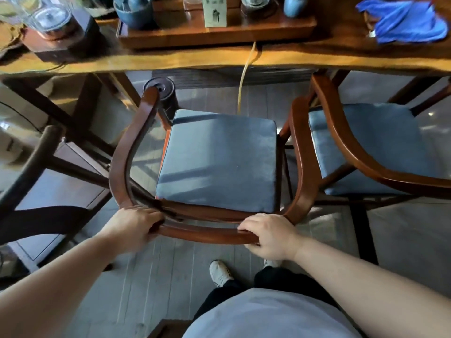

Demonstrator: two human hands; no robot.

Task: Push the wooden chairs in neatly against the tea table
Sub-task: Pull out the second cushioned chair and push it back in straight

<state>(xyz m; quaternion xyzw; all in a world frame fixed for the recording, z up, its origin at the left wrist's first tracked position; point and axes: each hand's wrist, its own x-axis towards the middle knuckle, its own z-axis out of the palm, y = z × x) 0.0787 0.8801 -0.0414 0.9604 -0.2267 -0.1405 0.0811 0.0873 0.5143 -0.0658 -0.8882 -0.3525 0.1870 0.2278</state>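
Observation:
A wooden chair (129, 152) with a curved back rail and a blue seat cushion (219, 159) stands in front of me, its front pointing at the tea table (170, 62). My left hand (131, 225) grips the left part of the back rail. My right hand (268, 235) grips the right part of the same rail. The seat's front edge lies just short of the table edge. A second wooden chair (341, 142) with a blue cushion stands to the right, its armrest tips under the table edge.
The tabletop holds a wooden tea tray (219, 32) with cups and bowls, a glass pot on a dark base (61, 32) and a blue cloth (405, 23). A yellow hose (244, 79) hangs below. A dark chair (31, 172) stands left. My feet (219, 272) are on grey floor.

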